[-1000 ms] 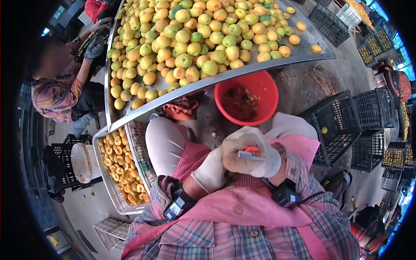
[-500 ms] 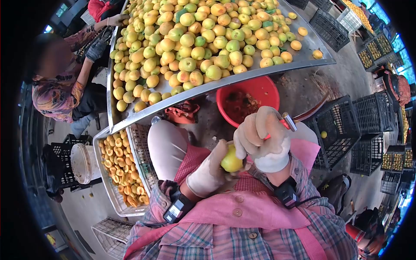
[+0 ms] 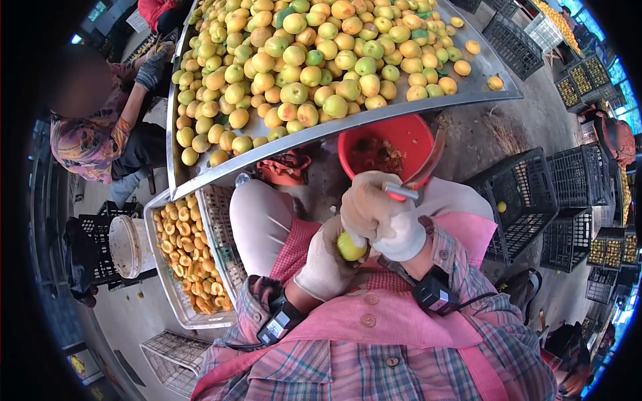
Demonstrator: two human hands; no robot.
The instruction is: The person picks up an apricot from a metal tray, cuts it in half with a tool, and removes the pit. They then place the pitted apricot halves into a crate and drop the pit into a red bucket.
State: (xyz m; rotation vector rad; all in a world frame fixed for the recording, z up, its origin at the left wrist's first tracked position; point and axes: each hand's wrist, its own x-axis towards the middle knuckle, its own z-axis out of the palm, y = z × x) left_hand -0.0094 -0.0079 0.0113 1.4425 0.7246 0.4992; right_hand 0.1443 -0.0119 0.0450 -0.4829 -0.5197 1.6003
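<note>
Worktop (image 3: 481, 67), fruit piled on it. Below its near edge: crate of halved fruit (image 3: 189, 260), red basin (image 3: 408, 144). Left hand (image 3: 329, 262) gripping green-yellow fruit (image 3: 351, 246); right hand (image 3: 382, 215) closed round red-handled knife (image 3: 429, 160), touching fruit. Wrist-box label writing too small to read.

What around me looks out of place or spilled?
Dry, straw-like debris lies scattered on the floor right of the red tub. A lone yellow-green fruit shows at the black crate, away from the piled fruit. I see nothing clearly damaged.
</note>
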